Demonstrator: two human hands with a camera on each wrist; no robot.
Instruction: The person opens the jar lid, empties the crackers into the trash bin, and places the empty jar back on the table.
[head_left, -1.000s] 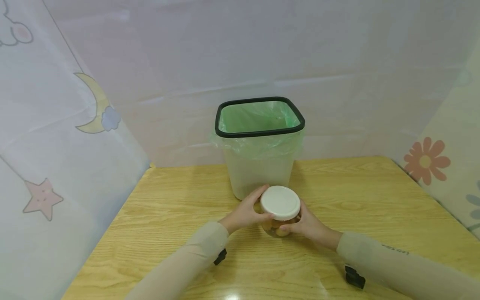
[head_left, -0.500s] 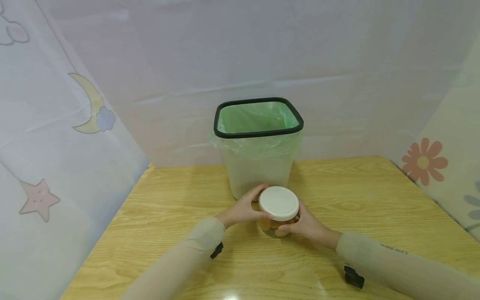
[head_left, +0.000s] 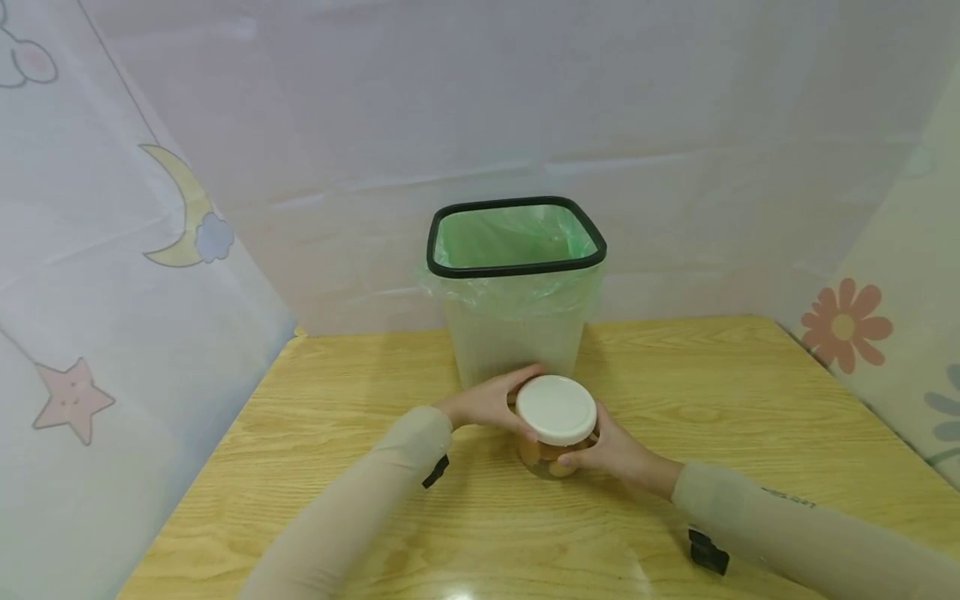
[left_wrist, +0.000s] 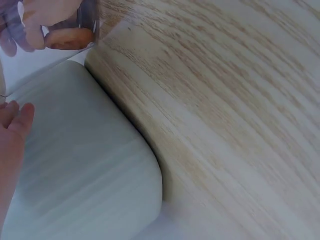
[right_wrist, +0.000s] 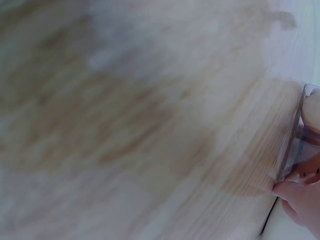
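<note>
Head view: clear jar [head_left: 555, 427] (white-lidded)

Looks like you're in some makeshift kiddie-themed booth, can't tell if it's in a home: wood-grain table [head_left: 585, 542] under your grip, creased pale sheeting [head_left: 450, 100] beyond it, cartoon moon [head_left: 192, 200] and star [head_left: 73, 400] out past your left hand [head_left: 491, 404], big printed flower [head_left: 847, 325] out past your right hand [head_left: 618, 454].

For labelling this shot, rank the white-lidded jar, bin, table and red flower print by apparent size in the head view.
1. Table
2. Bin
3. White-lidded jar and red flower print: too alike in size to rank.
</note>
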